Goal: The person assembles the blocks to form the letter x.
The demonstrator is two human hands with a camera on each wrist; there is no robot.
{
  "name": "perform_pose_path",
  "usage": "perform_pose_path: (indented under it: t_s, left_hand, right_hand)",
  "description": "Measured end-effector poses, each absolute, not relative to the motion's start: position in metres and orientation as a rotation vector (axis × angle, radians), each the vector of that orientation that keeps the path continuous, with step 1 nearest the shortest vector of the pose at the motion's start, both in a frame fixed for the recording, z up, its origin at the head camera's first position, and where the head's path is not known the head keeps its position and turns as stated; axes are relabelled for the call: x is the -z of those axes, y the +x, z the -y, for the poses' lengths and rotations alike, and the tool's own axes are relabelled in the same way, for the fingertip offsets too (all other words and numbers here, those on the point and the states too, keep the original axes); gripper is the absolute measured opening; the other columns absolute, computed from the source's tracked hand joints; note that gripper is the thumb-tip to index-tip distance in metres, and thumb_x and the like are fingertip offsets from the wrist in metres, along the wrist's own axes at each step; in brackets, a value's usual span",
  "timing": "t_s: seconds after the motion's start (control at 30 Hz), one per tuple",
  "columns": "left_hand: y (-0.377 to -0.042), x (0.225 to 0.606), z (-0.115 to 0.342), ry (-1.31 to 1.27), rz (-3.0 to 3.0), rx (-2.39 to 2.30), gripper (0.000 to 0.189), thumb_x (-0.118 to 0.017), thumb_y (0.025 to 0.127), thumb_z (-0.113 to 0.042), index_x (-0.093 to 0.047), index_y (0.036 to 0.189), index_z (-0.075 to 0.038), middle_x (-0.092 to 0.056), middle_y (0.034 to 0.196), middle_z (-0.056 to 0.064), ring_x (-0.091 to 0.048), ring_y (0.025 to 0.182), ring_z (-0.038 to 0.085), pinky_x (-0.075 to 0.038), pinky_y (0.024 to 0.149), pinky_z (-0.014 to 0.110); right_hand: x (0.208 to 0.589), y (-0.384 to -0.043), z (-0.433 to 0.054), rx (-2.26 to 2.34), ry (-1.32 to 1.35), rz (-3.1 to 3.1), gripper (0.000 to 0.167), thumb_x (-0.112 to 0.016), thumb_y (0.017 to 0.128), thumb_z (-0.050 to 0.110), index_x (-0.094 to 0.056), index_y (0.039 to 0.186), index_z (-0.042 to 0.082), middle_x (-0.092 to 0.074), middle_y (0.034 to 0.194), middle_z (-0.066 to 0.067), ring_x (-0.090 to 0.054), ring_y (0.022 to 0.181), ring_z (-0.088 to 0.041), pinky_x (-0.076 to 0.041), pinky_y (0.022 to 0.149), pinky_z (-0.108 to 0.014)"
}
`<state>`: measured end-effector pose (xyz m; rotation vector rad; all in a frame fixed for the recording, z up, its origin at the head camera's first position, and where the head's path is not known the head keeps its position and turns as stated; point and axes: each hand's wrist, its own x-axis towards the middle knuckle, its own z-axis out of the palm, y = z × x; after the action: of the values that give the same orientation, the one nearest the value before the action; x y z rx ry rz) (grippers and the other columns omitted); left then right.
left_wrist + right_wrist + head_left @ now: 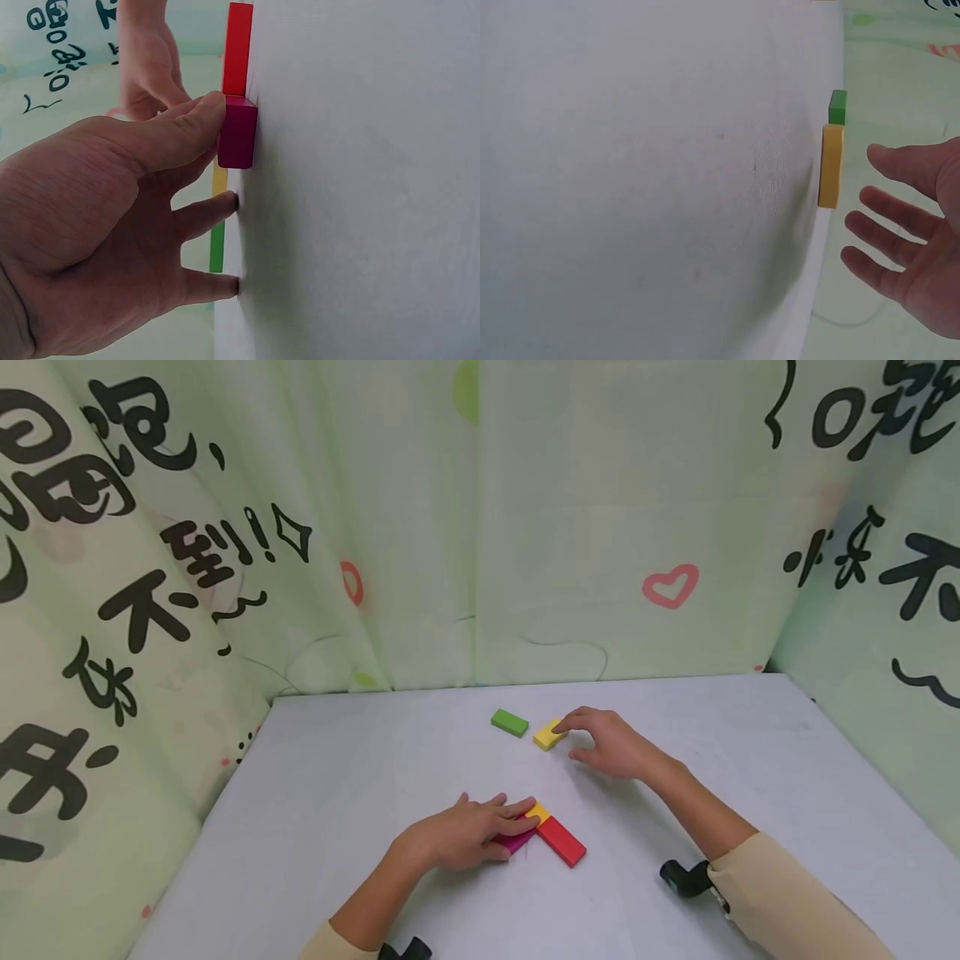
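Note:
My left hand [468,831] lies over a purple block [517,839] on the white table, hiding much of it. Its thumb [202,120] touches the purple block [238,139] in the left wrist view, while two other fingers are spread down to the tabletop. In the head view, its fingertips reach an orange block [539,812] that meets the end of a red block [562,842]. Farther back, my right hand [611,743] hovers at a yellow block [547,737], fingers apart and a fingertip overlapping it. The right wrist view shows a gap between that hand and the yellow block [830,166].
A green block [510,722] lies just left of the yellow one, near the table's back. Curtains [562,527] with black lettering and pink hearts enclose the back and both sides of the table [337,760].

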<state>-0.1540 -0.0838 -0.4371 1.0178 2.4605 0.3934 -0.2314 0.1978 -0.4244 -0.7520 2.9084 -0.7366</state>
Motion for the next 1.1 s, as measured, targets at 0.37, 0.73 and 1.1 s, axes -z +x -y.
perform_pose_path:
  t_s: [0.37,0.73,1.1]
  left_hand:
    - [-0.154,0.439,0.082,0.995,-2.429,-0.386,0.059,-0.066,0.103,-0.029,-0.045,0.157,-0.039,-0.028,0.169,-0.022,-0.030,0.158,0.026,-0.027,0.121,0.070]
    - [-0.155,0.439,0.085,1.013,-2.441,-0.390,0.059,-0.066,0.103,-0.028,-0.045,0.157,-0.038,-0.028,0.169,-0.021,-0.031,0.158,0.026,-0.027,0.120,0.070]
    - [-0.157,0.439,0.086,1.031,-2.443,-0.401,0.058,-0.065,0.103,-0.029,-0.045,0.157,-0.037,-0.029,0.169,-0.020,-0.030,0.158,0.026,-0.027,0.120,0.071]
  right_hand:
    - [0.432,-0.249,-0.194,0.728,-0.656,-2.907,0.040,-0.075,0.092,0.003,-0.071,0.131,0.009,-0.063,0.138,-0.018,-0.056,0.132,-0.041,-0.050,0.108,-0.060]
    - [0.437,-0.263,-0.188,0.735,-0.668,-2.890,0.039,-0.074,0.091,0.000,-0.073,0.129,0.009,-0.064,0.137,-0.017,-0.056,0.131,-0.041,-0.048,0.110,-0.060]
    - [0.441,-0.271,-0.182,0.746,-0.730,-2.851,0.037,-0.075,0.090,-0.001,-0.075,0.126,0.010,-0.066,0.131,-0.015,-0.060,0.126,-0.038,-0.050,0.108,-0.056]
